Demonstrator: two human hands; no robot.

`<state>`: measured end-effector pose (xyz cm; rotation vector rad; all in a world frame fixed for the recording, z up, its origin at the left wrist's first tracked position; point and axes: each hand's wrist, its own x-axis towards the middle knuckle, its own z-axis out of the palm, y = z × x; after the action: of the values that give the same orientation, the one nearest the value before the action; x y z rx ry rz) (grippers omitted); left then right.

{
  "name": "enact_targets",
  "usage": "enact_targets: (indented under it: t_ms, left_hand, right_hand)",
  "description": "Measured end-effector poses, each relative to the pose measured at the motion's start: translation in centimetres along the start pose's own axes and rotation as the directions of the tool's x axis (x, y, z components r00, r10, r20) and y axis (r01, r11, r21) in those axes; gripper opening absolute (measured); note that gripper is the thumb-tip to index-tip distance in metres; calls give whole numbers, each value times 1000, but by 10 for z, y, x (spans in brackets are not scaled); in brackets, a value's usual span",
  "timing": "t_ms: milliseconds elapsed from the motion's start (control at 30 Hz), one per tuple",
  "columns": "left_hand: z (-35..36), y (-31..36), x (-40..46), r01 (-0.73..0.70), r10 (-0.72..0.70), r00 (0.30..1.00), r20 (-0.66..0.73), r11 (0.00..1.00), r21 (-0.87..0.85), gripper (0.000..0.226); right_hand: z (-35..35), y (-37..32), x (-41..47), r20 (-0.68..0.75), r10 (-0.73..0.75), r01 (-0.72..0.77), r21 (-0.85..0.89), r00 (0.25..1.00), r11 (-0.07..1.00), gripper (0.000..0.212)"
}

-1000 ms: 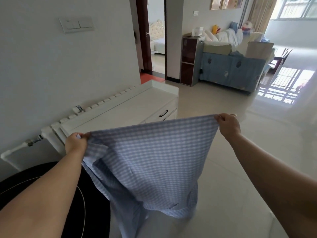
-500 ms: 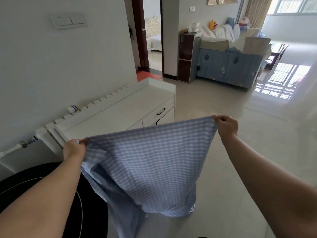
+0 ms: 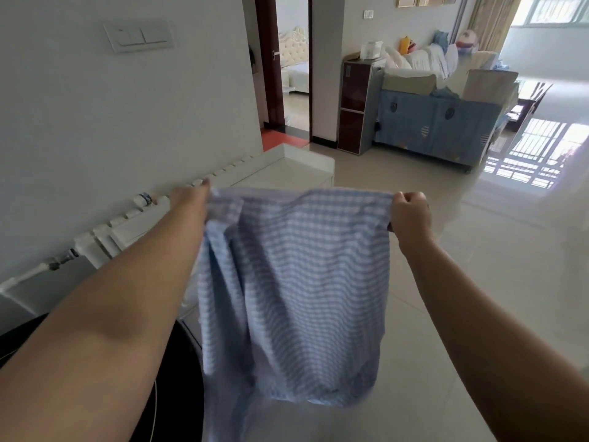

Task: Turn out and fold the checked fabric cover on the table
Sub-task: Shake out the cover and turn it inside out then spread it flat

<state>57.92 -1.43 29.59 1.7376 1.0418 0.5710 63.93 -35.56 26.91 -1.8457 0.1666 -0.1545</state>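
The blue and white checked fabric cover [image 3: 293,282] hangs in the air in front of me, spread between both hands. My left hand [image 3: 191,199] grips its top left corner, out over the white cabinet. My right hand [image 3: 409,212] grips the top right corner with curled fingers. The cover's top edge is stretched nearly level, and the rest drapes down with folds on its left side. A dark round table [image 3: 178,378] shows at the bottom left, partly hidden by my left arm and the cloth.
A white low cabinet [image 3: 299,167] stands against the wall on the left, with a white radiator [image 3: 105,231] behind it. Shiny tiled floor [image 3: 478,282] opens to the right. Farther off stand a blue-covered sofa [image 3: 436,129], a dark narrow shelf unit [image 3: 355,106] and a doorway [image 3: 293,68].
Both hands have risen and stretched farther forward, and the left hand has come in toward the right. The cover has been lifted and now hangs narrower, with its top edge nearly level.
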Motion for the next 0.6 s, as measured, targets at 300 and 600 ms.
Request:
enact_targets:
  t_ms: [300, 600]
  left_hand:
    - [62, 23, -93, -254, 284, 957, 51, 912, -322, 41]
    - [40, -2, -147, -226, 365, 893, 263, 870, -439, 45]
  right_hand:
    - [24, -38, -119, 408, -312, 152, 378, 858, 913, 13]
    - [25, -33, -132, 603, -473, 587, 11, 642, 810, 19]
